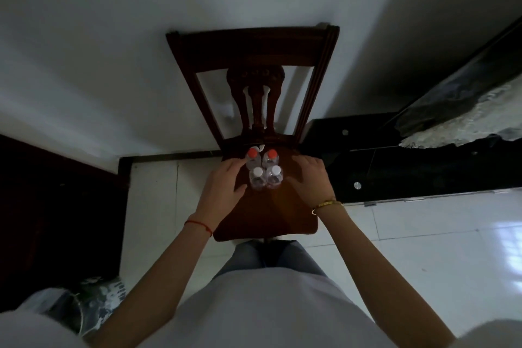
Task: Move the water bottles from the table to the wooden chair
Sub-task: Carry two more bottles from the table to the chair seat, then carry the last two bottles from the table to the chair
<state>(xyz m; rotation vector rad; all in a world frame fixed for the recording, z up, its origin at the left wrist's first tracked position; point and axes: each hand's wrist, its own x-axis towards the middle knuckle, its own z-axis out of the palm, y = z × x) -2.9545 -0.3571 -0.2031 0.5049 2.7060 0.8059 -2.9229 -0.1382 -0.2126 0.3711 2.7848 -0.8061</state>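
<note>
Several clear water bottles stand upright in a tight cluster on the seat of the dark wooden chair (pixel 271 212). Two at the back have red caps (pixel 252 153) (pixel 272 154); two in front have white caps (pixel 257 171) (pixel 275 170). My left hand (pixel 223 183) is just left of the cluster, fingers spread, fingertips near the back-left bottle. My right hand (pixel 309 178) is just right of it, fingers spread over the seat. Neither hand grips a bottle.
The chair's carved back (pixel 254 65) leans against a white wall. A black glossy cabinet (pixel 409 167) stands to the right. Dark wooden furniture (pixel 56 206) is at the left. A plastic-wrapped bundle (pixel 93 302) lies on the white tiled floor at lower left.
</note>
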